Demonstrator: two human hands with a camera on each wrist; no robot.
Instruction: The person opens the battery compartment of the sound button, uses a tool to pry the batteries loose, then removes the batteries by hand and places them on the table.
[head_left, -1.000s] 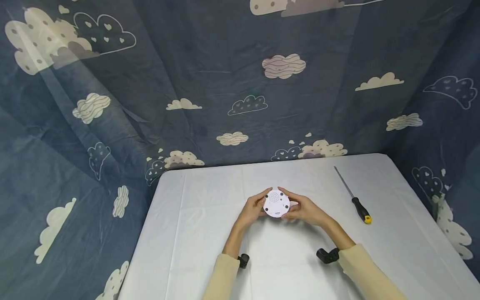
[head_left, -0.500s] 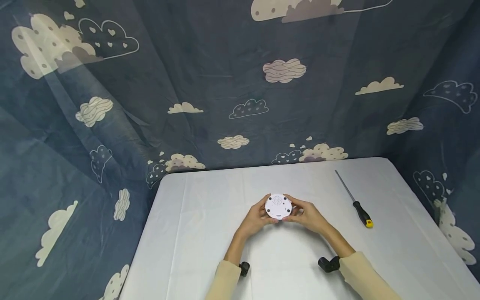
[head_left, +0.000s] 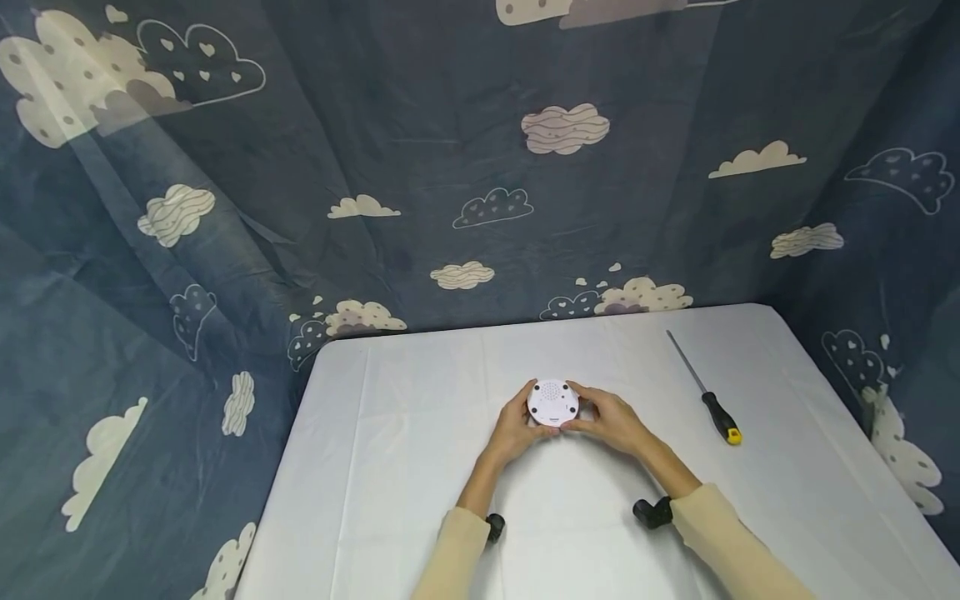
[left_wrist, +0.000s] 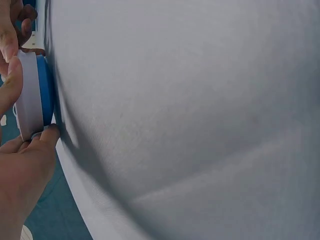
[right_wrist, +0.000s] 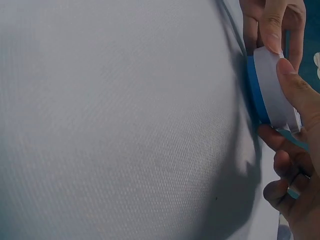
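Note:
A round, disc-shaped white device (head_left: 553, 403) is held between both hands over the middle of the table. Its upturned face has a patch of small speaker holes and dark round feet near the edge. From the side, in the left wrist view, the device (left_wrist: 31, 95) shows a white body over a blue layer facing the table. My left hand (head_left: 516, 429) grips its left edge, thumb at the near rim and fingers at the far side. Opposite, my right hand (head_left: 611, 421) grips the right edge the same way. Both thumbs (right_wrist: 292, 82) press close together on the near rim.
A screwdriver (head_left: 720, 417) with a black and yellow handle lies on the right of the white-covered table (head_left: 420, 467), its shaft pointing away. Behind and beside the table hangs dark blue cloth (head_left: 420, 150) with a cloud print.
My left thumb has come round to the near rim beside the right thumb. The white device now leans flatter in the hands. The head view shifts slightly; the screwdriver stays put.

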